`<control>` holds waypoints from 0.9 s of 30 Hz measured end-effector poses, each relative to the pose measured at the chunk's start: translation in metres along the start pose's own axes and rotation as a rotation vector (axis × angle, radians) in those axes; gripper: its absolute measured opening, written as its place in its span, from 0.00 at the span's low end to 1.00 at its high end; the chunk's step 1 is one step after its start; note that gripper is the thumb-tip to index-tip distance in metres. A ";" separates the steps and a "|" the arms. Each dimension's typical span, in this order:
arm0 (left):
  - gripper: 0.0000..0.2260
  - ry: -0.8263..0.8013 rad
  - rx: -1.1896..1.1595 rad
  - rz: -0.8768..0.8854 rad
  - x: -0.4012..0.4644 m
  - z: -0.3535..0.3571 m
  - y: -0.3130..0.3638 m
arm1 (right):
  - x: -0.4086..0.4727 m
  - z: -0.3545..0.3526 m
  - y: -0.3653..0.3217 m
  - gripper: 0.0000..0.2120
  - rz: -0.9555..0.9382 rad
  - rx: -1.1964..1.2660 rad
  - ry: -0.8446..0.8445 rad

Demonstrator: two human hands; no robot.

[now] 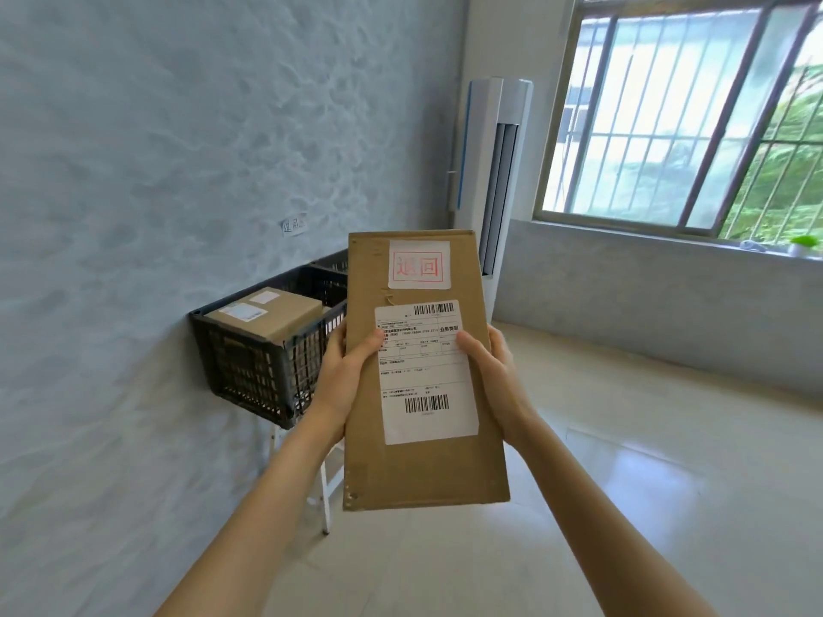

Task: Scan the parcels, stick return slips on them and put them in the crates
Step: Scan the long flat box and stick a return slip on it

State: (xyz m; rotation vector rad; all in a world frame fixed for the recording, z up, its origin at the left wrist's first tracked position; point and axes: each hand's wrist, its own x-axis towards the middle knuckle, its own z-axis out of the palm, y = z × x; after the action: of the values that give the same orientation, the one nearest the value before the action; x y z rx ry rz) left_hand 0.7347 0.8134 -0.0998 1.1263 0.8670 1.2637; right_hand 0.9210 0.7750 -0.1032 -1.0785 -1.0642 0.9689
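Note:
I hold a long flat cardboard parcel upright in front of me. My left hand grips its left edge and my right hand grips its right edge, thumbs on the front. A white return slip with red characters is stuck near its top, above a white shipping label with barcodes. Behind it to the left stands a black plastic crate that holds another cardboard parcel with labels. A second black crate shows partly behind the held parcel.
The crates rest on a white stand against the grey wall, under a small wall label. A white floor air conditioner stands in the corner. A barred window is on the right. Pale tiled floor lies ahead.

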 end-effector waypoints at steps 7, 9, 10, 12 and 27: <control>0.25 -0.007 0.016 0.023 0.147 0.017 -0.002 | 0.142 -0.006 0.008 0.22 -0.009 0.000 0.010; 0.27 -0.005 0.023 0.011 0.181 0.024 -0.007 | 0.175 -0.012 0.015 0.22 0.000 0.008 0.011; 0.27 0.000 0.026 0.006 0.198 0.028 -0.010 | 0.192 -0.016 0.018 0.22 0.004 0.007 0.016; 0.26 0.011 0.030 0.003 0.231 0.034 -0.018 | 0.228 -0.022 0.027 0.23 0.016 0.006 0.021; 0.22 0.274 0.061 0.058 0.480 0.074 -0.056 | 0.533 -0.052 0.087 0.30 0.041 -0.038 -0.240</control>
State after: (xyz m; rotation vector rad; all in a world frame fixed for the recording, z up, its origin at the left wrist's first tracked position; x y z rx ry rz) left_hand 0.8873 1.2776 -0.0912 1.0468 1.0887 1.4713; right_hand 1.0785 1.2936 -0.0983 -1.0363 -1.2635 1.1361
